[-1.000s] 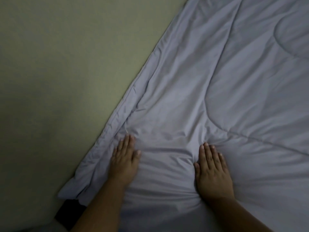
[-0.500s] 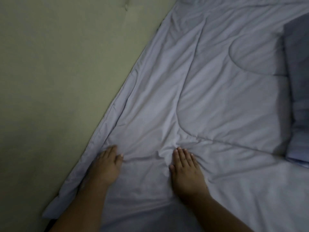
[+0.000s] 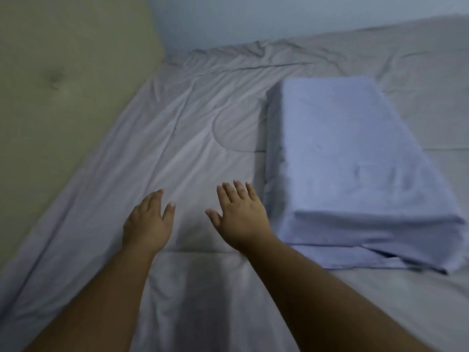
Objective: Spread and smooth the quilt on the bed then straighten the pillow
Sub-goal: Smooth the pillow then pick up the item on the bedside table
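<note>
A pale grey quilt [image 3: 193, 138] covers the bed, with creases running diagonally towards the far left corner. A blue-lavender pillow [image 3: 350, 158] lies flat on the quilt at the right, its loose case end towards me. My left hand [image 3: 148, 223] is spread palm down over the quilt near the middle, holding nothing. My right hand [image 3: 239, 214] is spread palm down beside it, its fingers a short way from the pillow's near left corner. Whether the palms touch the fabric I cannot tell.
A padded beige headboard [image 3: 58, 80] with a tufted button runs along the left side of the bed. A pale blue wall [image 3: 279, 13] stands behind the far edge, where the quilt bunches into wrinkles.
The view has swung up and to the right, so the whole pillow now shows. Both hands have slid forward over the quilt, and the folds that bunched at the fingers are flatter.
</note>
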{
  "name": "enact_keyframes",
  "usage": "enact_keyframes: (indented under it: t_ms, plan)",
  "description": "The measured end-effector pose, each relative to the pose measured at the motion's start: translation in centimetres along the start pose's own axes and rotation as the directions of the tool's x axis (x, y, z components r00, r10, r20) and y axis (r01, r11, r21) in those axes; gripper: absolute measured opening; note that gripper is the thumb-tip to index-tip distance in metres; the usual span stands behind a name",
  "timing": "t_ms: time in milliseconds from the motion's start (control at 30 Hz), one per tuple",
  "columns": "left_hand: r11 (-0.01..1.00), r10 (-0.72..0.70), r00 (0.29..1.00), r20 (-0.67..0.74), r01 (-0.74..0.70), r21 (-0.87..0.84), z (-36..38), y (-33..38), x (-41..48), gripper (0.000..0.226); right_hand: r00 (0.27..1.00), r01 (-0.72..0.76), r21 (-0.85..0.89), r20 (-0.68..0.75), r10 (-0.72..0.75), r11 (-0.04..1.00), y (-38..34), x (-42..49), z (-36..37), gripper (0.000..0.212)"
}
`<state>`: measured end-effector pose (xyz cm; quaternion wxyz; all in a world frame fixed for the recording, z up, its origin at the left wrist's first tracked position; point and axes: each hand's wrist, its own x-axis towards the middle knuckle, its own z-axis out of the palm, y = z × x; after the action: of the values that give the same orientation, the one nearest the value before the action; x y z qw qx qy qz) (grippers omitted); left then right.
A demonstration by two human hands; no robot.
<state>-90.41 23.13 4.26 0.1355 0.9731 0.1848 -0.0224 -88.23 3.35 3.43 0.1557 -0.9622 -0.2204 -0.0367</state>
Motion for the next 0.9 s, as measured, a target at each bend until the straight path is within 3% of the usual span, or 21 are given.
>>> enact_keyframes:
  t_ms: [300, 567, 667, 767, 900]
  plan:
    - [0.965, 0.212, 0.977, -0.035, -0.215, -0.149, 4.2, 25.3, 2.3, 0.058, 0.941, -0.317, -0.199, -0.19, 0.281, 0.927, 25.0, -0.4, -10.7, 0.066]
    - [0.946, 0.293, 0.955, -0.052, -0.297, -0.13, 8.9, 35.9, 6.2, 0.056, 0.859, -0.502, -0.215, -0.24, 0.453, 0.838, 38.1, 0.1, -11.5, 0.06]
    - [0.964, 0.257, 0.965, -0.05, -0.26, -0.063, 10.3, 36.7, 8.2, 0.055, 0.833, -0.543, -0.166, -0.224, 0.505, 0.823, 40.8, 1.3, -10.3, 0.054]
    - [0.993, 0.121, 0.991, -0.064, -0.121, 0.003, 11.6, 35.8, 10.3, 0.055, 0.796, -0.596, -0.078, -0.185, 0.576, 0.799, 42.6, 2.1, -8.6, 0.047]
    - [0.997, -0.031, 0.999, 0.01, 0.032, -0.072, 13.6, 34.9, 11.7, 0.055, 0.723, -0.658, 0.123, -0.173, 0.669, 0.743, 43.6, 2.3, -5.8, 0.042]
